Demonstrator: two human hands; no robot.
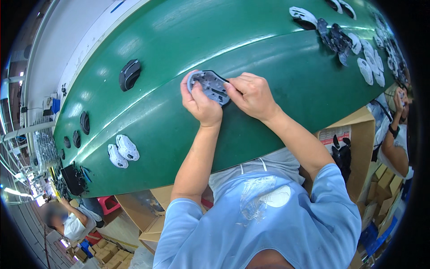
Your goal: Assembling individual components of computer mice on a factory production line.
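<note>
Over the green table (264, 114), my left hand (202, 107) holds a grey plastic computer mouse shell (210, 84) with a black edge. Its ribbed inner side faces up, and my left thumb lies across the inside. My right hand (254, 96) is closed at the shell's right edge, thumb and forefinger pinching the dark rim there. Whether a small separate part sits between those fingers is hidden. To the left of my hands rests a black computer mouse (130, 75) on the table.
Two pale shells (127, 148) lie at the left, and smaller black mice (84, 122) farther left. White shells (368, 56) and dark shells (335, 38) cluster at the right. A cardboard box (362, 143) stands below the table's right edge. Co-workers (77, 224) (396, 134) are at both sides.
</note>
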